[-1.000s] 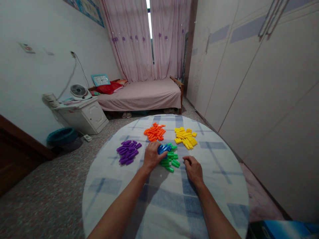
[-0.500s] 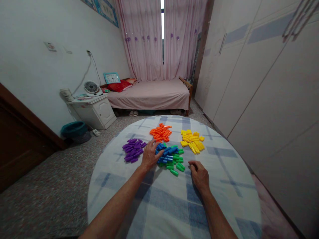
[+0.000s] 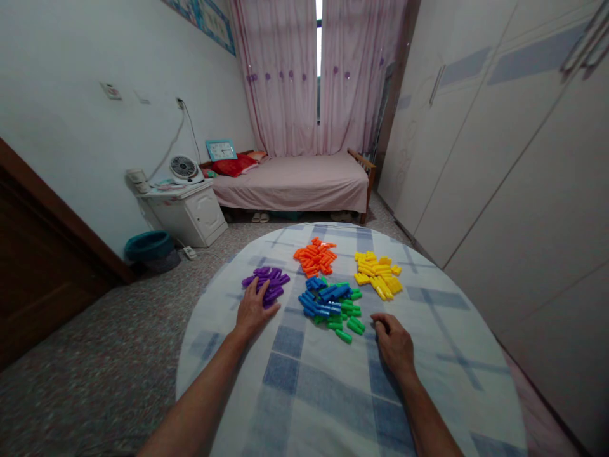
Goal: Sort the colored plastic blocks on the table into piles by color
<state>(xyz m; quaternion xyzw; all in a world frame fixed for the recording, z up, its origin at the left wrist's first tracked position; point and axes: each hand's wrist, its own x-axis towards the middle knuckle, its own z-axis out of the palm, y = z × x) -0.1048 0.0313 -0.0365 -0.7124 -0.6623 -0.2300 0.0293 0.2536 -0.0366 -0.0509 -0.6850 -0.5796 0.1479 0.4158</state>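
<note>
My left hand (image 3: 255,309) lies with spread fingers over the near left side of a pile of purple plastic pieces (image 3: 273,279), covering part of it. Blue plastic pieces (image 3: 321,299) are heaped against and partly over green ones (image 3: 351,309) in the middle of the table. On the right, my right hand (image 3: 394,343) rests on the cloth with its fingers curled in, just beside the green pieces; whether anything is inside them is hidden. Orange pieces (image 3: 315,257) form a pile behind the blue ones, and yellow pieces (image 3: 379,274) form another at the back right.
The round table wears a blue-and-white checked cloth (image 3: 323,393). Beyond it stands a bed (image 3: 304,181), with a white cabinet (image 3: 204,212) bearing a fan (image 3: 184,168) to its left. A bin (image 3: 151,251) stands on the floor; wardrobes (image 3: 499,190) line the right.
My left hand has moved left from the blue heap to the purple pile, its fingers now spread. My right hand keeps its place beside the green pieces. The whole view has shifted slightly.
</note>
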